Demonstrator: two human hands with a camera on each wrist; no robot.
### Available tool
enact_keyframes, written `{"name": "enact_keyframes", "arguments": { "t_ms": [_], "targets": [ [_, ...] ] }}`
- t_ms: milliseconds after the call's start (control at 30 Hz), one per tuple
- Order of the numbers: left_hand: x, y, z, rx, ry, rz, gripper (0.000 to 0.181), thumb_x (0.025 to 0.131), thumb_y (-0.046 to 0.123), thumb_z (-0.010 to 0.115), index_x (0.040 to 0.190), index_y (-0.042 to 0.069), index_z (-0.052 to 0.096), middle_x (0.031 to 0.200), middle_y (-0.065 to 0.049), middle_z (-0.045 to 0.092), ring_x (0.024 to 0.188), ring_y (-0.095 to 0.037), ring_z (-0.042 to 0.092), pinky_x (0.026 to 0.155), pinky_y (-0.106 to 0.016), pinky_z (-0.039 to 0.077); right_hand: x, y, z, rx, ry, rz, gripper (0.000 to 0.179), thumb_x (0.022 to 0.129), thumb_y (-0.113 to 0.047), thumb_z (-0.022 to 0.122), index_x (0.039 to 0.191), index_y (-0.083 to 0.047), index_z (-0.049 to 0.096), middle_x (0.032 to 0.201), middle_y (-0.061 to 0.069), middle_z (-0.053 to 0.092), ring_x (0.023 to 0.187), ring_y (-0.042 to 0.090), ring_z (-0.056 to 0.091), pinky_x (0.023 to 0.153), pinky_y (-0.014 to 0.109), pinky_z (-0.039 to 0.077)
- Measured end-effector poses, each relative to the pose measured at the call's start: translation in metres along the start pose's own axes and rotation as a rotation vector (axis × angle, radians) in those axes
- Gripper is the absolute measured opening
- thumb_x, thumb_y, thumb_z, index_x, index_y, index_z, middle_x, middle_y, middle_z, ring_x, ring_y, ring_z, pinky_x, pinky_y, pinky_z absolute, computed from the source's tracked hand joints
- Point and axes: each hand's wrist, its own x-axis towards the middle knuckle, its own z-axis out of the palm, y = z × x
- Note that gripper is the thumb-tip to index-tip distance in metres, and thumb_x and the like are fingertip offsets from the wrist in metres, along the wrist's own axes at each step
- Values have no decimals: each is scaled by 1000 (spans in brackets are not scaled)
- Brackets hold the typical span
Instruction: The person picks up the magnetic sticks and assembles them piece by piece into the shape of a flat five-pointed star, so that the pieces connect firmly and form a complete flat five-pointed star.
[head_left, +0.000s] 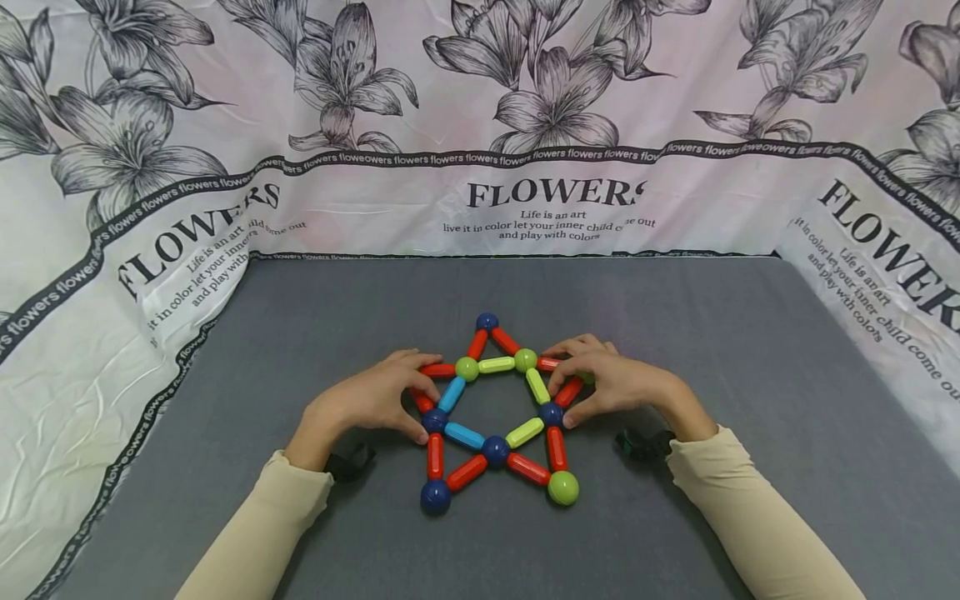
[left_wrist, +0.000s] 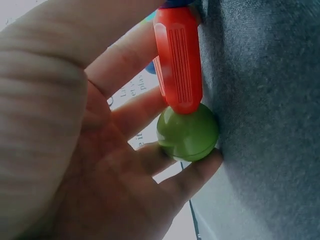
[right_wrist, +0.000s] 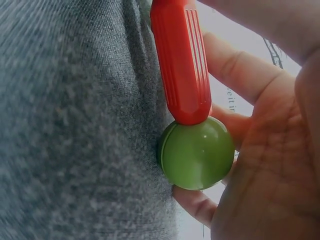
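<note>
A flat star of magnetic rods and balls (head_left: 497, 365) lies on the grey table, with red rods forming its points and blue and yellow-green rods its inner ring. My left hand (head_left: 367, 398) grips the star's left point, thumb beside a dark blue ball (head_left: 435, 420) and index finger at a light blue rod (head_left: 452, 394). That point's green ball (left_wrist: 187, 132) sits against the fingers in the left wrist view, hidden in the head view. My right hand (head_left: 618, 382) grips the right point, thumb and fingers about another dark blue ball (head_left: 551, 414); its fingers curl behind a green ball (right_wrist: 197, 155).
The grey table (head_left: 315, 308) surrounds the star. A white floral sheet (head_left: 375, 204) with printed lettering stands up behind the table and along its sides. Black straps with small devices (head_left: 643, 444) hang beneath both wrists, close over the tabletop.
</note>
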Motion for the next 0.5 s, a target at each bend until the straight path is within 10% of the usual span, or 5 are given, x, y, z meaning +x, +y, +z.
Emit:
{"name": "enact_keyframes", "arguments": {
  "t_ms": [500],
  "targets": [
    [-1, 4, -3, -13, -38, -5, 36, 84, 28, 85, 119, 24, 76, 167, -8, 31, 158, -41, 11, 120, -66, 22, 0, 1, -1, 11, 5, 5, 29, 77, -36, 89, 100, -37, 71, 151, 6, 49, 139, 31, 31, 105, 58, 24]
  ]
}}
